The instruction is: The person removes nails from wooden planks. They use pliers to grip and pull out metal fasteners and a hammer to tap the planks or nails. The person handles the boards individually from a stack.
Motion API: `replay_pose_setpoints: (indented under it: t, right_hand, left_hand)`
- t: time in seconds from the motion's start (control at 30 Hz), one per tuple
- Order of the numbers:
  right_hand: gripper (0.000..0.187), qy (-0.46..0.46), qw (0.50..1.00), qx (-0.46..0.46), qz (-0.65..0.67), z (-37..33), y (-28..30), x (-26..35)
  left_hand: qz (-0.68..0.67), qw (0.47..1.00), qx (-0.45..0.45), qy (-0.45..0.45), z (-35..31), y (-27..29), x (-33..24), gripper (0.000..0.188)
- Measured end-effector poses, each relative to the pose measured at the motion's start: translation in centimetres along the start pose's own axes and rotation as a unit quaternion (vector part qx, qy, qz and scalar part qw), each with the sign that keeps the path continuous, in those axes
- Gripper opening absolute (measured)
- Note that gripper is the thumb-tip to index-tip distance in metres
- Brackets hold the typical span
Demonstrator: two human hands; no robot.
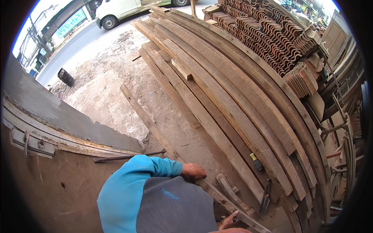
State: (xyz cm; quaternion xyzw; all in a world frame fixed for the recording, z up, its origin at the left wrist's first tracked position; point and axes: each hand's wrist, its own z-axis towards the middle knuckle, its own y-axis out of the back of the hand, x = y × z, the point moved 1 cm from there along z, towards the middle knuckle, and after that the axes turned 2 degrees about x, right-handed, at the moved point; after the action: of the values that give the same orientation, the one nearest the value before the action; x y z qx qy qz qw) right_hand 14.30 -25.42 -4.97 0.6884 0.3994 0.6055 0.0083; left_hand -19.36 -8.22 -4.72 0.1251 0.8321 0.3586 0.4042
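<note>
The narrow plank point(145, 116) lies between the grey wall point(77, 112) at the left edge of the ground point(112, 89) and the long planks point(233, 73) toward the right edge. Its long axis runs from far left to near right. The left hand point(194, 171), nearer to the far end, has its grip closed over it; the right hand point(226, 221) is beside its near part, grip unclear.

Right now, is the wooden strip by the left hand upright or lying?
Lying: the wooden strip stretches over the dirt, left hand on it.
</note>
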Motion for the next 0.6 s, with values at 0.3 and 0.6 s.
replay_pose_setpoints:
  t: [0.3,0.6]
  right_hand:
    - [0.081,-0.137,0.991,0.001,0.006,4.0,1.1,1.3]
    - [0.071,-0.122,0.987,0.007,0.106,6.4,1.5,-0.6]
  left_hand:
    - [-0.018,0.999,0.036,0.024,0.1,3.7,-2.9,0.039]
    - [0.047,0.999,-0.004,0.023,2.0,2.5,-2.8,0.044]
